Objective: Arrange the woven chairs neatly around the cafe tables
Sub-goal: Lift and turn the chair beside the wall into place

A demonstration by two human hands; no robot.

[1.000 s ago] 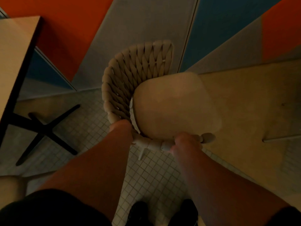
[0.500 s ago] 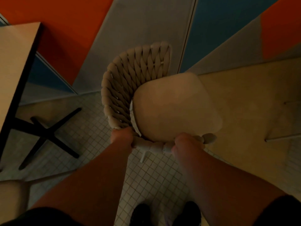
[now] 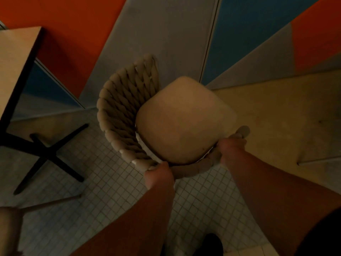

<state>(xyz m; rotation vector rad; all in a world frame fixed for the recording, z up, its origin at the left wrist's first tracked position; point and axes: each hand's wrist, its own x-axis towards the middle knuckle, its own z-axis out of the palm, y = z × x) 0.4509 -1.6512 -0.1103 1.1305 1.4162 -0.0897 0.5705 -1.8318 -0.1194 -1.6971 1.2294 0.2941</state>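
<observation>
A beige woven chair (image 3: 127,108) with a tan seat cushion stands right below me, its curved woven back on the near and left side. My left hand (image 3: 159,175) grips the near rim of the back. My right hand (image 3: 231,150) grips the same rim further right, near the end of the armrest. A light wooden cafe table (image 3: 15,58) with a black cross base (image 3: 46,156) stands at the left; its top is cut off by the frame edge.
A wall in orange, grey and blue panels (image 3: 166,34) runs behind the chair. A low tan bench or platform (image 3: 286,111) fills the right side. Part of another chair (image 3: 9,230) shows at the bottom left. The floor is small white tiles.
The chair has turned, its seat front now pointing more toward the wall. My hands have shifted right along the rim, and the view has moved closer.
</observation>
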